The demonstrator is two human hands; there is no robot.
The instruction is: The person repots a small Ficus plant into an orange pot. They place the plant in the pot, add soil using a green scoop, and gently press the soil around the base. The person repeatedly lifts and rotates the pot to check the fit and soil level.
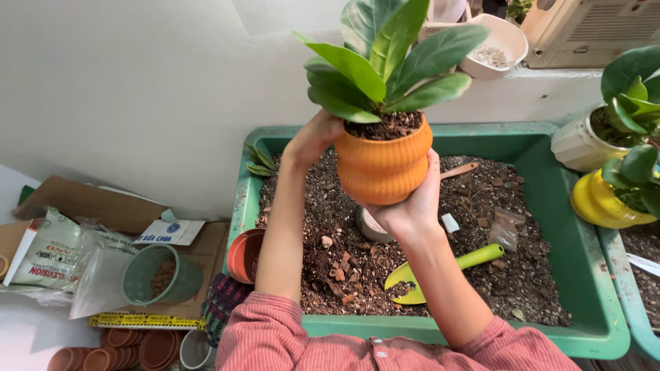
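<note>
I hold an orange ribbed pot (382, 168) up above a green tray of soil (536, 148). A plant with broad green leaves (385, 62) stands in the pot, rooted in dark soil. My left hand (313, 137) grips the pot's left side near the rim. My right hand (412, 203) cups the pot from below and from the right. Beneath the pot, on the soil, a small round container (370, 227) is partly hidden by my right hand.
A yellow-green trowel (440, 271) lies on the soil. An orange pot (242, 254) leans at the tray's left edge. Left are a green cup (159, 275), bags, cardboard and stacked terracotta pots (130, 349). Right stand white (577, 144) and yellow (598, 203) potted plants.
</note>
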